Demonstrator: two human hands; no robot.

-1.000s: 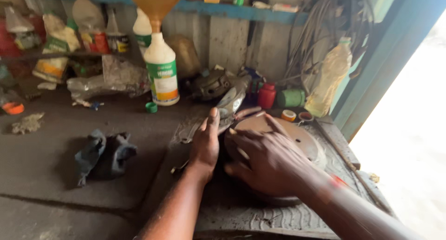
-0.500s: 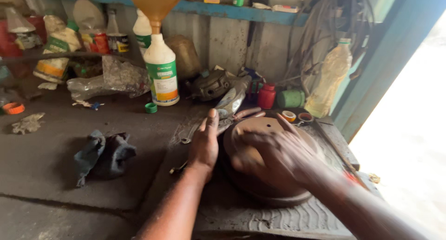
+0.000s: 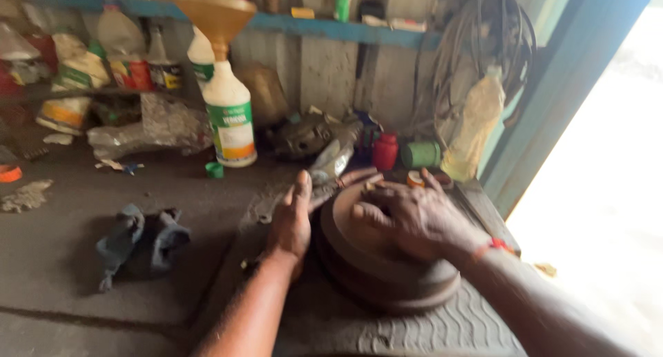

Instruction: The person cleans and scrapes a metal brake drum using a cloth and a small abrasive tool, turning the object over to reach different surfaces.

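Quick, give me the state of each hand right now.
Left hand: open, flat against the side of the round metal drum, gripping nothing.
Right hand: fingers spread on top of the drum, pressing it; no closed grip visible.

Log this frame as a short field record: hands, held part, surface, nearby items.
left hand: flat against the left edge of the disc, fingers pointing away
right hand: spread on top of the disc
disc: round, rusty brown metal, lying flat
surface: ribbed rubber mat on a dusty workbench
nearby: white bottle with orange funnel in its neck; dark rag; green cap; red can
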